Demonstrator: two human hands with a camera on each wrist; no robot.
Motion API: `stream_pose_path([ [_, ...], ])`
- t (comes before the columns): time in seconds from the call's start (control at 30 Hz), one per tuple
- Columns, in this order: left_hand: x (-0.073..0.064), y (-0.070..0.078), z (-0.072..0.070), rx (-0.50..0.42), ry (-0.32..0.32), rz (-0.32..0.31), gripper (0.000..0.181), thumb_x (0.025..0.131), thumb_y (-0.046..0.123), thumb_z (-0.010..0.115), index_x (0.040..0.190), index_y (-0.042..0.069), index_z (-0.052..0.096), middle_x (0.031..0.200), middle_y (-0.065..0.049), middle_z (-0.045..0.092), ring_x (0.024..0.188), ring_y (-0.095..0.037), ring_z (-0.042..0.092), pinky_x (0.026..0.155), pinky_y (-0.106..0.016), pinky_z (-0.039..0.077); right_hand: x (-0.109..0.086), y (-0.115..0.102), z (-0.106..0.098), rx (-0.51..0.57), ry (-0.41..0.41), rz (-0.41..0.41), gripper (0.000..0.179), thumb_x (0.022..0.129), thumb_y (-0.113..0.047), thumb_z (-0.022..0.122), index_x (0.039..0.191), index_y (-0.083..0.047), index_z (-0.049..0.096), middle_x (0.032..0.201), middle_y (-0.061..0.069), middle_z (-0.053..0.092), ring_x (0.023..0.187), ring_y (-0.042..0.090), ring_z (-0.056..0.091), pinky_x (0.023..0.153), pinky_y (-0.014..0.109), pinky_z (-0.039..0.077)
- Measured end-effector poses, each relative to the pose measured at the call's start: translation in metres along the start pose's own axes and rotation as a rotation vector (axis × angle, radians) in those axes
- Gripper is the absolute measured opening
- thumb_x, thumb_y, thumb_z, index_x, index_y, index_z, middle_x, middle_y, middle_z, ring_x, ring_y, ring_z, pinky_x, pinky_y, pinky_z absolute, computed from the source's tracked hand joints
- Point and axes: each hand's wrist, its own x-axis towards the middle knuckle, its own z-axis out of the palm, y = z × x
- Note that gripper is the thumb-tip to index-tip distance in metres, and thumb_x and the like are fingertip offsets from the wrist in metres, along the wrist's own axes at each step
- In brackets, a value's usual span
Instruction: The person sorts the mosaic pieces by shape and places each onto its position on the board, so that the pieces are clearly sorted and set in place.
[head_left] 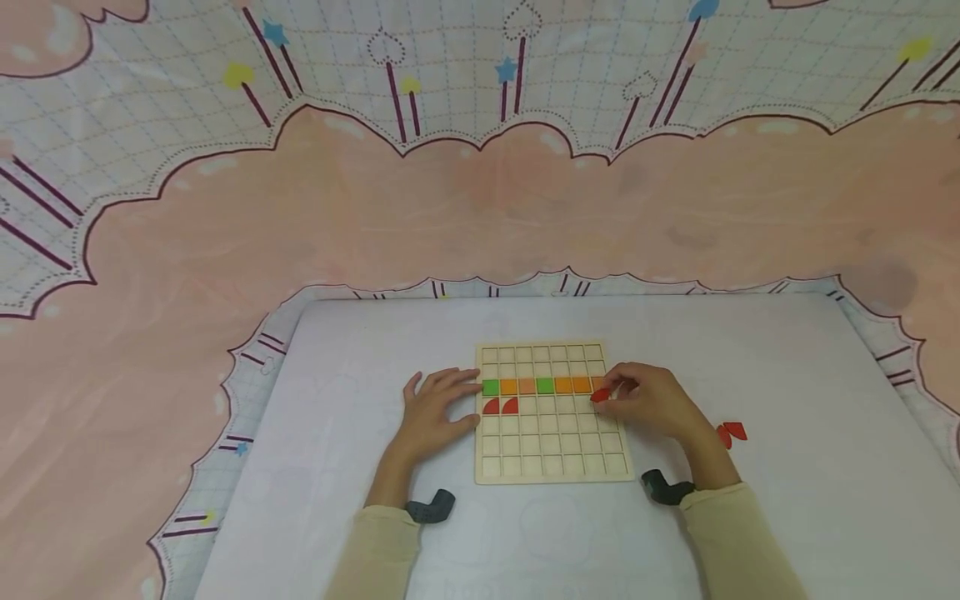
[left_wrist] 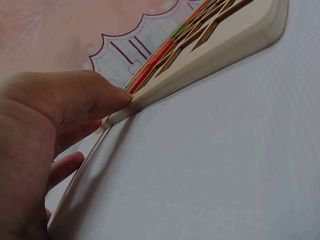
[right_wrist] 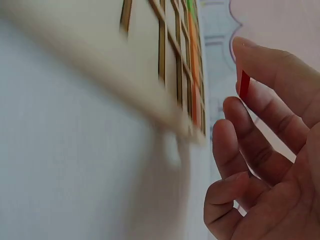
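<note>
A pale wooden grid board (head_left: 553,480) lies on the white table. One row holds green, orange and salmon square tiles (head_left: 527,386); at the left of the row below sit two red quarter-circle tiles (head_left: 511,406). My left hand (head_left: 435,417) rests at the board's left edge, fingers spread, and its thumb (left_wrist: 112,95) touches the rim. Between thumb and forefinger, my right hand (head_left: 652,400) pinches a red tile (right_wrist: 244,85) over the right side of the board. That tile's outline is partly hidden by the fingers.
Loose red tiles (head_left: 735,430) lie on the table beside the right forearm. Dark curved wrist mounts (head_left: 432,507) stick out from both wrists. A patterned pink and white cloth (head_left: 487,208) hangs behind the white tabletop (head_left: 375,333) and shows along its sides.
</note>
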Motion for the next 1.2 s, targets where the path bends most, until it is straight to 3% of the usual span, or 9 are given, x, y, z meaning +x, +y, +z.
stream_pose_path([
  [0.13,0.001,0.001,-0.001,0.0,0.004,0.002,0.046,0.082,0.031,0.075,0.128,0.028,0.071,0.149,0.013,0.057,0.143,-0.021,0.043,0.12,-0.065,0.006,0.008,-0.012,0.013,0.027,-0.017,-0.025,0.026,0.077,-0.023,0.089,0.096,-0.016,0.073,0.084,-0.001,0.065,0.083,0.02,0.057,0.072,0.027,0.049],
  [0.6,0.002,0.001,0.0,-0.003,0.023,0.019,0.045,0.083,0.03,0.076,0.128,0.027,0.071,0.148,0.012,0.058,0.142,-0.022,0.043,0.119,-0.065,0.007,0.023,-0.046,0.051,-0.027,-0.041,-0.126,0.024,0.076,-0.022,0.09,0.09,-0.018,0.071,0.081,-0.005,0.066,0.076,0.013,0.054,0.068,0.026,0.046],
  [1.2,0.004,0.002,-0.002,-0.004,-0.005,0.007,0.046,0.083,0.032,0.075,0.128,0.026,0.071,0.149,0.011,0.058,0.144,-0.023,0.043,0.12,-0.065,0.006,0.036,-0.062,0.075,-0.128,-0.017,-0.122,0.027,0.074,-0.024,0.091,0.092,-0.018,0.071,0.089,-0.002,0.064,0.083,0.015,0.054,0.078,0.032,0.046],
])
